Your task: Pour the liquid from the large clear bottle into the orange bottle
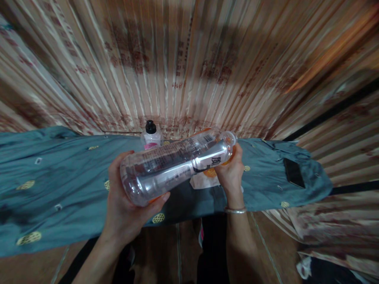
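A large clear plastic bottle point(171, 167) with a printed label lies nearly sideways in the air between both hands, its capped neck up to the right. My left hand point(126, 205) is wrapped round the broad base. Around the neck end closes my right hand point(232, 169), with a bracelet at the wrist. Behind the bottle, a smaller bottle point(151, 136) with a black cap and a pink mark stands on the cloth. Something orange and a white piece point(204, 181) show partly beneath the held bottle; the rest of them is hidden.
A blue-green cloth point(74, 177) with yellow patterns covers the narrow table. On its right part lies a black phone point(294, 172). Pleated, patterned curtains point(177, 79) hang right behind the table and along the right side. Dark items rest on the tiled floor at lower right.
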A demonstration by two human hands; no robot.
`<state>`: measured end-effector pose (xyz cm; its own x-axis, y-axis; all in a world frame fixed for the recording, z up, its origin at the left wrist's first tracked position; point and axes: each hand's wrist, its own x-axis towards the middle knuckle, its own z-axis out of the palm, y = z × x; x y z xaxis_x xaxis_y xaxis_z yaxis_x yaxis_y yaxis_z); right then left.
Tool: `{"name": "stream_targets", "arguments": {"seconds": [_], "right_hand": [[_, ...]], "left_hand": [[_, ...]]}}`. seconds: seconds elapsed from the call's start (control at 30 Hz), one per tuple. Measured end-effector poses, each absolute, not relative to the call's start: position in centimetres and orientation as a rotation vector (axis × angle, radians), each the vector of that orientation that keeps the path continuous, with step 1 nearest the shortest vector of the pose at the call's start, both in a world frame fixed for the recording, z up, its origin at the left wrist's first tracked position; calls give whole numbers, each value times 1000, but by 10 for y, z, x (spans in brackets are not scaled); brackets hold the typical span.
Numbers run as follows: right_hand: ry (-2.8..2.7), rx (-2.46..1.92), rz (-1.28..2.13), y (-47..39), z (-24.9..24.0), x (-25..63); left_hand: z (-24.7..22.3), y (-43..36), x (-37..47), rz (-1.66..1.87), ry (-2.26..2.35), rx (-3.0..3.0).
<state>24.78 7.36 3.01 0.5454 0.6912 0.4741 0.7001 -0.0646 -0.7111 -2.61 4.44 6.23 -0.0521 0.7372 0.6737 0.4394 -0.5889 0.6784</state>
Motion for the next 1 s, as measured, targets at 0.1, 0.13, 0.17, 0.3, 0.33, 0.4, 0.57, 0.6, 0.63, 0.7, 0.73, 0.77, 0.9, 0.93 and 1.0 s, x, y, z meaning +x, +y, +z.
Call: {"name": "stream_targets", "arguments": {"seconds": [0.1,0.13,0.17,0.3,0.33,0.4,0.57,0.6,0.63,0.7,0.73,0.77,0.9,0.93,1.0], "right_hand": [[-1159,-1766,-17,74,29,248],[-1158,-1766,-21,74,29,248],[-1157,-1770,-26,74,29,248],[-1164,-1775,-26,74,30,247],[-1167,-1773,-23,74,30,247],[-1171,-1766,-24,73,30,247],[-1161,-1781,-32,73,29,248],[-1159,-1787,-26,73,29,248],[-1158,-1791,-19,72,30,248],[-1154,-1791,-13,72,31,247],[-1152,-1790,-12,72,31,247],[-1150,-1790,-10,72,31,247],[-1145,-1801,6,73,32,246],[-1144,-1802,4,73,32,246],[-1142,-1794,-7,73,32,246]], "left_hand": [[62,44,-28,1672,1281,1979],[62,44,-28,1671,1282,1980],[62,44,-28,1672,1280,1975],[63,44,-26,1683,1287,1932],[64,43,-26,1680,1297,1924],[66,42,-25,1666,1315,1911],[69,41,-24,1650,1308,1900],[69,41,-24,1651,1303,1901],[69,41,-24,1651,1299,1904],[70,41,-24,1642,1300,1912],[70,41,-24,1644,1304,1911],[70,41,-24,1642,1309,1913],[70,40,-25,1623,1331,1926],[70,40,-25,1630,1328,1926],[69,40,-25,1653,1316,1911]]}}
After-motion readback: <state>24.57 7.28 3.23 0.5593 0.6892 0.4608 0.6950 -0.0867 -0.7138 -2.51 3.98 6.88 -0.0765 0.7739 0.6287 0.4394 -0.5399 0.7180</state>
